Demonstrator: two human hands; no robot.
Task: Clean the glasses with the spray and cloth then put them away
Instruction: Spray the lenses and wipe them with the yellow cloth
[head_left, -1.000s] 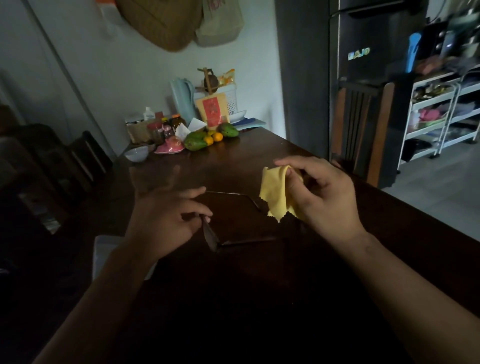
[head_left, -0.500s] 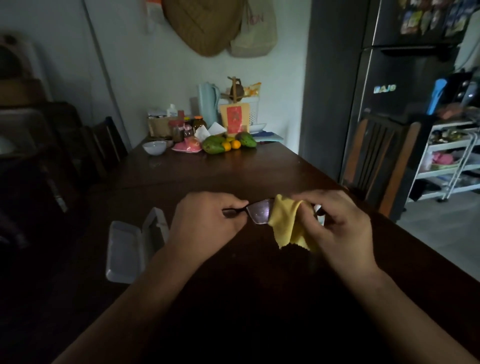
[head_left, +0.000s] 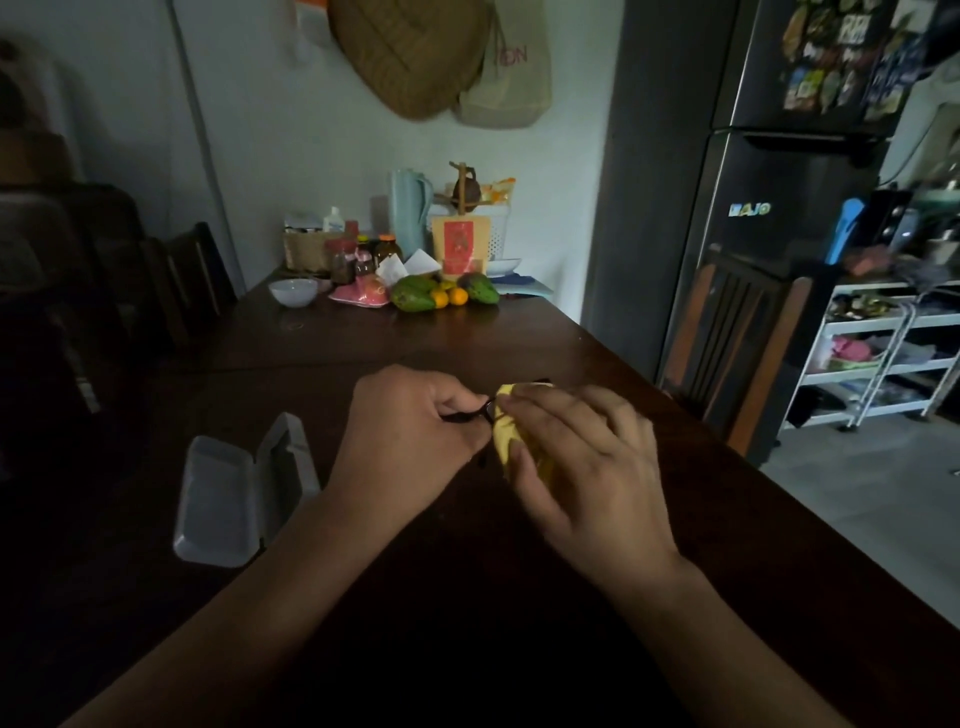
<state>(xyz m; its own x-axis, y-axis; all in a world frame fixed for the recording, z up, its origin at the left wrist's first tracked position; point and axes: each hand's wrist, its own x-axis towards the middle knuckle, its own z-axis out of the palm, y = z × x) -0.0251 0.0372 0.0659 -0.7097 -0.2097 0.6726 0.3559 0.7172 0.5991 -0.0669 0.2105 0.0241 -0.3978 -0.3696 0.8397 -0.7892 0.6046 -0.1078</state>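
The left forearm (head_left: 249, 597) and the right forearm (head_left: 727, 639) reach in bare from the bottom edge and converge toward the middle. The left hand (head_left: 410, 431) is knuckles-up, its fingers curled in and pinching the dark frame of the glasses (head_left: 470, 415). The right hand (head_left: 587, 467) sits just beside it, back to the camera, fingers bent over a yellow cloth (head_left: 505, 439) with the thumb pressed along its near side. The hands nearly touch, though the dim light makes it hard to tell whether they meet.
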